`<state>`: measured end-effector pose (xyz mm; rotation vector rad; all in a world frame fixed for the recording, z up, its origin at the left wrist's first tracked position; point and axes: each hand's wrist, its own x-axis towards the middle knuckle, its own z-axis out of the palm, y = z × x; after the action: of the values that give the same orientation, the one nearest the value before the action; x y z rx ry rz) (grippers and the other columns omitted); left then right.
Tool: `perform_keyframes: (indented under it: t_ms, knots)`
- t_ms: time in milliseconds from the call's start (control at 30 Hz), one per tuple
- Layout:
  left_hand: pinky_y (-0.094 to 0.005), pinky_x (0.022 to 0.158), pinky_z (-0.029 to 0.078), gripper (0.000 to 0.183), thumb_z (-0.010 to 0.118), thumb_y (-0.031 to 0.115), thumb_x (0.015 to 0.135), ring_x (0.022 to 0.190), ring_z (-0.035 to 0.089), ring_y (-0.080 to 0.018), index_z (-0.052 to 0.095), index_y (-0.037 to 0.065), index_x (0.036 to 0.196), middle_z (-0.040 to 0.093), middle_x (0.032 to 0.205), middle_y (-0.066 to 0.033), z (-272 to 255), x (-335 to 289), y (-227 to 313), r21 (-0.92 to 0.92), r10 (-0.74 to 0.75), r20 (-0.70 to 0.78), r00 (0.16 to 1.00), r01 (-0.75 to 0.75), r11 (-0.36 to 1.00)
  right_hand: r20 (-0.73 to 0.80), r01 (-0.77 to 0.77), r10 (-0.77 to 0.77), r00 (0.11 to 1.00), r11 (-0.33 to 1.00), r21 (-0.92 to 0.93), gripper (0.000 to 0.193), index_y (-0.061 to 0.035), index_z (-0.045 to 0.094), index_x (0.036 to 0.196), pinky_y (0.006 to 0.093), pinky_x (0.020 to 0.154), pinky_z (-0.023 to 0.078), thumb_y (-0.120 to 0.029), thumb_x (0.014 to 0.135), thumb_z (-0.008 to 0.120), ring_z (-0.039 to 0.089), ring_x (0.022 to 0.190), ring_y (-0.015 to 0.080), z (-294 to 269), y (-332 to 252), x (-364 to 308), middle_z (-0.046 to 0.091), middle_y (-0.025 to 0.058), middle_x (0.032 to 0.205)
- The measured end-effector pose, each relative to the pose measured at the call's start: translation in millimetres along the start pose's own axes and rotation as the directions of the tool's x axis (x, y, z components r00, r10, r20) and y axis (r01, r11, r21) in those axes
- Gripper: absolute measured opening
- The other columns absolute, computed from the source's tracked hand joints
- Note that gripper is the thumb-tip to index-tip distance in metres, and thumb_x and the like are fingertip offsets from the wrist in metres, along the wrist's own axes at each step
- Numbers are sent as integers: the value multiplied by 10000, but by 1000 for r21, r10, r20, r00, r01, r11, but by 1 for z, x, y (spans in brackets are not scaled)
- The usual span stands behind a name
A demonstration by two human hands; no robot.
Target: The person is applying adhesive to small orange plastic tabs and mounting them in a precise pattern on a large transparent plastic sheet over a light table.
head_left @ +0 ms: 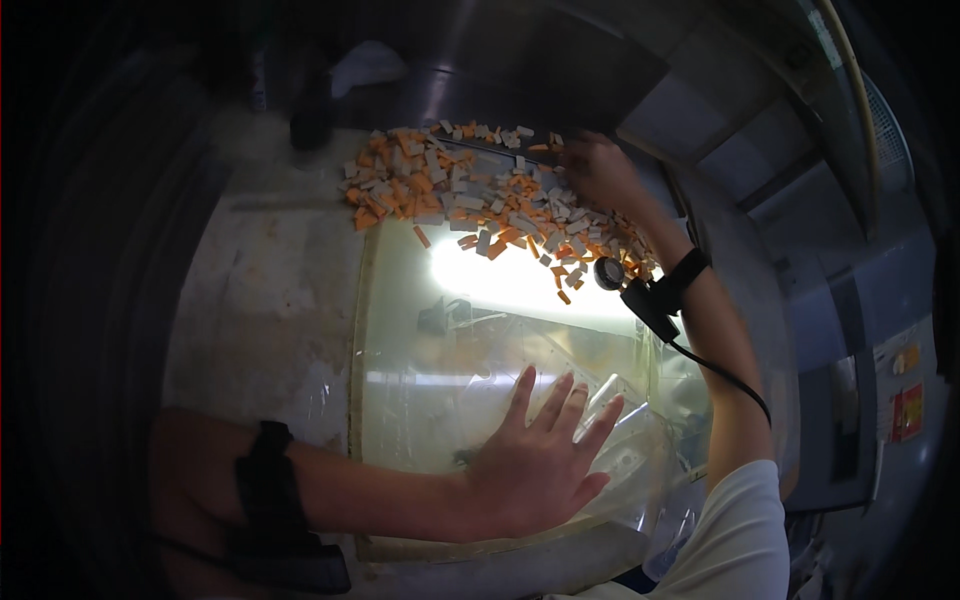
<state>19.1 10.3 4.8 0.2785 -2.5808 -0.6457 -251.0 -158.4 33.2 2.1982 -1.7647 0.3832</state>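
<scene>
My left hand [535,465] lies flat with fingers spread on a clear plastic sheet or bag [625,460], over a glass-like lit panel [400,400]. A wide heap of small orange and pale grey blocks [465,195] covers the panel's far side. At the heap's far right end, my right hand [600,170] reaches in among the pieces. Its fingers are curled, and what they hold, if anything, is too dim to make out. A few loose blocks [563,285] lie nearer, on the bright part of the panel.
A bright glow shows through the panel below the heap. A worn pale worktop [260,290] extends to the left. Beyond the heap are a dark object [310,128] and a crumpled white item [368,66]. Black straps with devices [655,305] sit on both forearms, trailing a cable.
</scene>
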Motion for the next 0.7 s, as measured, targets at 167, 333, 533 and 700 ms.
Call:
perform_keyframes:
  t_ms: [167,333,533,700]
  knots:
    - [-556,951,196,596,417,396,832,1143,378,-381,316,-4,1262,439,1140,-268,0,0,-1,24,-5,9,1000,5,1000,212,-40,56,976,996,-79,172,-55,618,840,374,725,458,-123,682,613,554,877,277,-15,-2,-4,566,89,925]
    - [-555,942,208,595,423,399,826,1130,383,-373,321,7,1261,428,1146,-252,0,0,-1,6,5,-28,1000,-5,1000,49,53,-54,997,998,15,218,-115,660,884,356,735,443,-103,672,611,532,866,239,-3,-18,-1,565,67,844]
    - [-556,933,217,601,440,404,813,1098,389,-349,325,20,1261,402,1165,-225,-3,0,1,22,3,-47,999,-2,1000,76,-28,31,997,999,-29,176,-143,669,856,356,772,451,-144,708,575,508,904,254,0,-23,-5,567,72,878]
    - [-559,932,216,611,451,413,805,1102,379,-339,328,25,1261,396,1168,-219,-1,0,-1,30,2,-42,999,0,1000,26,-27,26,999,1000,8,160,-136,675,832,357,751,452,-135,707,575,509,875,248,4,-18,-6,565,68,855]
